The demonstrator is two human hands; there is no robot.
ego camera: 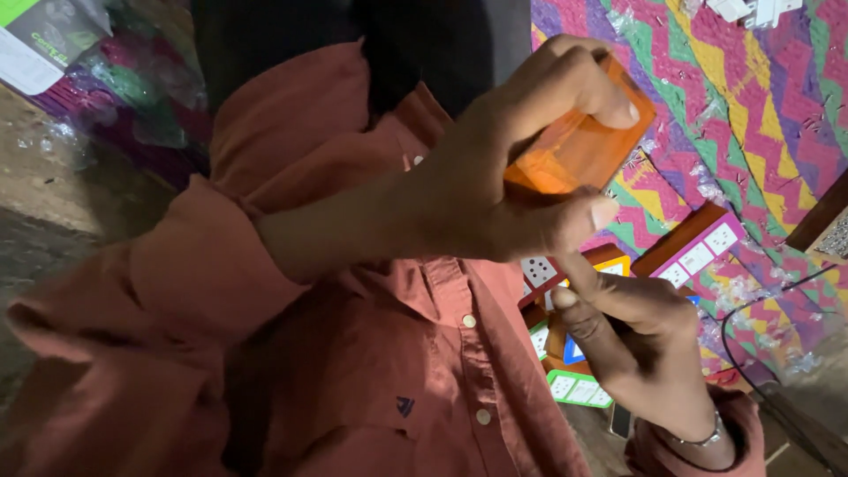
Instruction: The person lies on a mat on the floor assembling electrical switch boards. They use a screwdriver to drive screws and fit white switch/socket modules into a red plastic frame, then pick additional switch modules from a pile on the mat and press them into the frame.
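The left hand [521, 168] grips an orange box [583, 141] up in the air, above a zigzag blanket [751, 115]. The right hand [632, 340] is curled under it, one finger up. Switch boards [698, 252] lie on the blanket.

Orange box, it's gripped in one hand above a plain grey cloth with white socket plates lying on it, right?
Not quite. The head view shows the orange box gripped in one hand, with white socket plates below, but the cloth is a bright multicoloured zigzag, not plain grey.
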